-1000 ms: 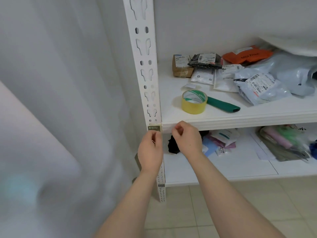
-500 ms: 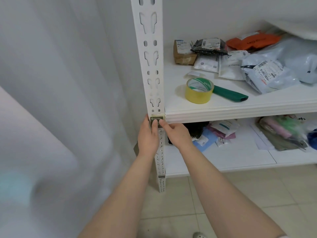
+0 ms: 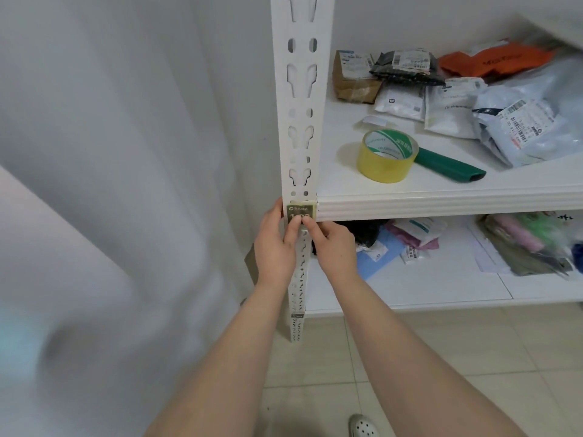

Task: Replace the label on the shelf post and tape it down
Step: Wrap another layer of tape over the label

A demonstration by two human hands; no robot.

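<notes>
Head view: we see both bare forearms reaching to the white shelf post (image 3: 301,121) at the front left corner of the rack. The label (image 3: 299,210), dark with pale print, sits on the post's front face, level with the front edge of the upper shelf (image 3: 441,201). A pale yellowish strip shows along its top edge.

The left hand (image 3: 277,244) has its grip around the post: fingers hooked on the post's left edge, thumb lying up the front onto the label's lower part. The right hand (image 3: 334,247) comes from the right, one fingertip touching the label's lower edge beside the left thumb, the other fingers curled in. We cannot tell if its grip is pinching the label or only pressing it.

On the upper shelf, a yellow tape roll (image 3: 386,156) lies flat, with a green handle (image 3: 448,165) touching its right side and mail bags (image 3: 517,127) behind them. More packets (image 3: 416,234) lie on the lower shelf (image 3: 410,288). A white curtain (image 3: 110,152) hangs to the left, and a shoe tip (image 3: 362,427) shows on the tiled floor (image 3: 473,357).
</notes>
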